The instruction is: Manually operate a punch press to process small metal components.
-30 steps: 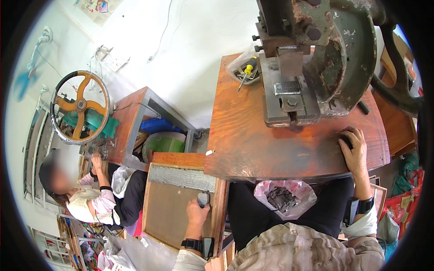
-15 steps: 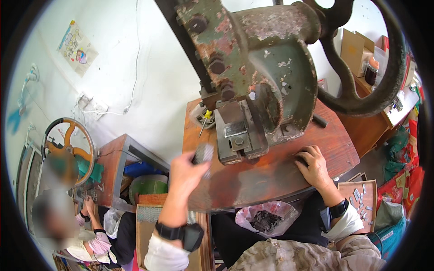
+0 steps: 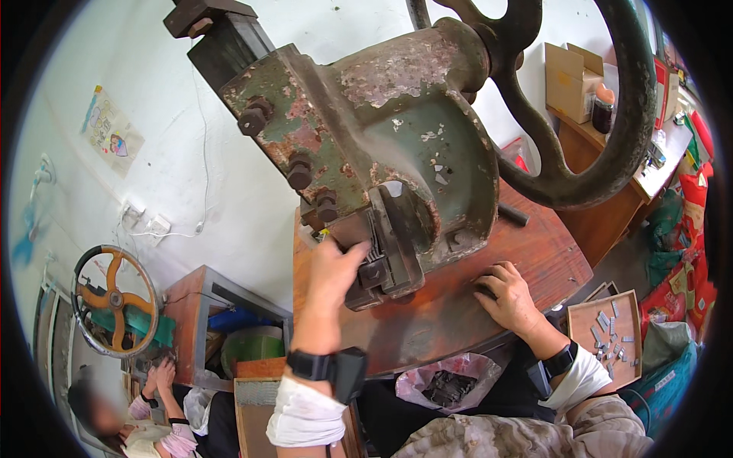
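Press [image 3: 382, 175] of rusty green cast iron fills the middle of our view, standing on the reddish wooden table [image 3: 534, 252] toward its far edge, its dark handwheel [image 3: 603, 114] cut off at the top. We have our left hand [image 3: 332, 271] up against the dark ram block at the press's lower front, thumb and fingers bent around its left side; whatever small piece they may hold is hidden behind the hand, so we cannot tell if anything is pinched there. Our right hand [image 3: 508, 294] lies on the table near its right front edge, just beside the press base, fingers curled down over something dark that we cannot make out. A black wrist device [image 3: 336, 370] sits on the left forearm above a white sleeve. Below the table's front edge a plastic bag [image 3: 450, 385] holds dark bits, half hidden by our lap. To the right a shallow wooden tray [image 3: 611, 336] carries small pale metal pieces. At lower left another person [image 3: 145, 427] sits by an orange-spoked wheel [image 3: 114, 301], mostly cut off
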A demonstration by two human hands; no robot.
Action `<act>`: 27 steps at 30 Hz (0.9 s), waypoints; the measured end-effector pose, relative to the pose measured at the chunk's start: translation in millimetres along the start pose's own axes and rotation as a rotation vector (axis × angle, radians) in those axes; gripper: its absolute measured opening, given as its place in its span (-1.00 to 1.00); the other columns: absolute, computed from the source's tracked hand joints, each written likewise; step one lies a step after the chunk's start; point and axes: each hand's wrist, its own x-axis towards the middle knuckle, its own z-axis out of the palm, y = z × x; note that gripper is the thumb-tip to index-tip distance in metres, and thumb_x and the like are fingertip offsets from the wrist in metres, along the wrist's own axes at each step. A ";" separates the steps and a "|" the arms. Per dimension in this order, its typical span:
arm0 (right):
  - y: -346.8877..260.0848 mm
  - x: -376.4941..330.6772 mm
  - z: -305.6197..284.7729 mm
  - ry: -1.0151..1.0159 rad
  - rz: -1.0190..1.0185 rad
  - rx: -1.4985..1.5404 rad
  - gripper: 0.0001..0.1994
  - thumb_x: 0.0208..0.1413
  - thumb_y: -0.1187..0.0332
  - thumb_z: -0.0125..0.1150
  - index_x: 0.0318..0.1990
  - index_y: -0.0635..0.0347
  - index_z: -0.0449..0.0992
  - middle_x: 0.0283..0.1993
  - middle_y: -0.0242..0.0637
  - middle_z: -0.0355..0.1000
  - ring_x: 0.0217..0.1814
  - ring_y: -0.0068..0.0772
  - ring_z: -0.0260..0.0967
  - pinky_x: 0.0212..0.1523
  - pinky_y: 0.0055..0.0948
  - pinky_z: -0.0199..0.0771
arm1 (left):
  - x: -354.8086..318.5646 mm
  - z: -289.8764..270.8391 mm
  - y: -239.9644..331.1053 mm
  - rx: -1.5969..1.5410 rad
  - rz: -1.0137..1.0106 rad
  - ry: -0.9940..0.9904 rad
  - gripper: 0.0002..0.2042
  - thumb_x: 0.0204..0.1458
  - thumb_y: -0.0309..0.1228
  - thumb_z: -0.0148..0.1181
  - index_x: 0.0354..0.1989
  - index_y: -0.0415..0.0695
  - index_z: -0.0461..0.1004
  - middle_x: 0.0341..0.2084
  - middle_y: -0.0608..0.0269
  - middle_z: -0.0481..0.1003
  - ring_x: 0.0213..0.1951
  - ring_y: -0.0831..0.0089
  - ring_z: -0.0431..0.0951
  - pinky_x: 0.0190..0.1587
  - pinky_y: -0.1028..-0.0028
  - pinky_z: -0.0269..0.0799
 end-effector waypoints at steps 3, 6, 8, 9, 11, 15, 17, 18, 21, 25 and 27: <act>-0.9 -1.0 0.7 -0.002 0.014 -0.005 -0.77 -0.23 0.44 0.31 -0.32 0.26 0.52 -0.25 -0.14 0.41 -0.12 -0.08 0.30 -0.06 -0.24 0.36 | -3.0 -21.0 -12.7 -0.436 -0.098 -0.135 -0.67 -0.07 -0.64 0.03 -0.06 -0.28 0.41 -0.22 0.18 0.50 -0.24 0.38 0.48 -0.11 0.44 0.35; -4.8 1.6 -1.1 -0.023 -0.028 -0.025 -0.77 -0.22 0.45 0.31 -0.31 0.26 0.52 -0.23 -0.14 0.41 -0.12 -0.08 0.31 -0.07 -0.23 0.37 | -13.0 -5.3 -6.1 0.377 -0.011 0.063 -0.71 -0.04 -0.63 0.00 -0.11 -0.18 0.47 -0.18 -0.04 0.49 -0.28 0.23 0.50 -0.14 0.38 0.36; -12.7 4.2 0.8 -0.017 -0.042 0.049 -0.77 -0.21 0.46 0.32 -0.31 0.25 0.52 -0.22 -0.14 0.40 -0.11 -0.07 0.32 -0.08 -0.21 0.38 | -6.7 -4.2 -37.7 0.610 0.285 0.188 -0.72 -0.04 -0.60 0.03 -0.14 -0.12 0.50 -0.15 -0.15 0.46 -0.22 0.08 0.49 -0.09 0.32 0.37; -17.9 6.9 2.1 -0.005 -0.053 0.129 -0.77 -0.21 0.47 0.32 -0.31 0.25 0.52 -0.20 -0.14 0.40 -0.11 -0.06 0.33 -0.09 -0.20 0.39 | -5.9 -5.0 -43.1 0.551 0.381 0.199 -0.71 -0.06 -0.60 0.04 -0.13 -0.12 0.50 -0.14 -0.10 0.46 -0.18 0.06 0.47 -0.07 0.29 0.37; -34.7 21.6 4.8 -0.024 -0.074 0.191 -0.77 -0.18 0.46 0.32 -0.29 0.25 0.52 -0.18 -0.13 0.40 -0.08 -0.05 0.31 -0.06 -0.19 0.37 | -4.4 -8.6 -59.8 0.264 0.178 0.224 -0.70 -0.07 -0.59 0.04 -0.12 -0.11 0.49 -0.05 0.11 0.46 -0.07 0.06 0.42 0.02 0.25 0.33; -58.2 76.1 29.0 0.113 -0.141 0.229 -0.66 -0.19 0.39 0.37 -0.20 0.27 0.49 -0.16 -0.10 0.39 -0.08 -0.01 0.33 -0.08 -0.19 0.37 | 1.8 -6.7 -63.3 0.363 0.281 0.159 -0.69 -0.06 -0.57 0.03 -0.10 -0.09 0.49 -0.03 0.24 0.45 -0.02 0.11 0.39 0.06 0.32 0.29; -63.6 104.3 48.6 0.155 -0.126 0.183 -0.62 -0.22 0.36 0.40 -0.19 0.28 0.47 -0.16 -0.08 0.39 -0.10 0.01 0.34 -0.10 -0.19 0.38 | 3.3 -0.6 -62.6 0.455 0.257 0.071 -0.64 -0.04 -0.57 -0.02 -0.04 -0.04 0.45 0.07 0.32 0.37 0.08 0.11 0.28 0.11 0.08 0.12; -68.5 115.6 58.0 0.122 -0.105 0.172 -0.56 -0.27 0.33 0.43 -0.18 0.29 0.46 -0.17 -0.06 0.38 -0.11 0.03 0.34 -0.11 -0.20 0.39 | 2.4 -0.4 -60.0 0.497 0.253 0.033 -0.62 -0.03 -0.56 -0.04 0.00 -0.01 0.43 0.11 0.37 0.33 0.13 0.12 0.23 0.14 -0.05 0.03; -73.3 139.1 70.5 0.068 -0.046 0.160 -0.49 -0.36 0.28 0.48 -0.20 0.32 0.44 -0.20 -0.03 0.38 -0.13 0.06 0.34 -0.13 -0.21 0.40 | 0.0 -1.9 -62.6 0.454 0.242 -0.003 -0.58 -0.03 -0.54 -0.05 0.06 0.04 0.38 0.18 0.40 0.25 0.16 0.09 0.16 0.11 -0.24 -0.10; -76.5 143.1 67.0 0.030 0.021 0.143 -0.44 -0.45 0.28 0.53 -0.23 0.34 0.42 -0.23 -0.04 0.38 -0.14 0.02 0.37 -0.14 -0.23 0.40 | -2.8 2.3 -68.6 0.352 0.263 0.106 -0.58 -0.02 -0.50 0.00 0.09 0.00 0.35 0.17 0.34 0.25 0.16 0.06 0.17 0.14 -0.16 -0.06; -74.8 139.1 61.8 -0.010 0.090 0.187 -0.37 -0.49 0.27 0.56 -0.17 0.35 0.41 -0.21 -0.06 0.40 -0.11 -0.03 0.39 -0.11 -0.25 0.40 | -4.8 3.0 -59.1 0.252 0.209 0.143 -0.59 0.00 -0.49 0.05 0.09 -0.09 0.34 0.14 0.22 0.29 0.15 0.03 0.20 0.16 -0.02 -0.01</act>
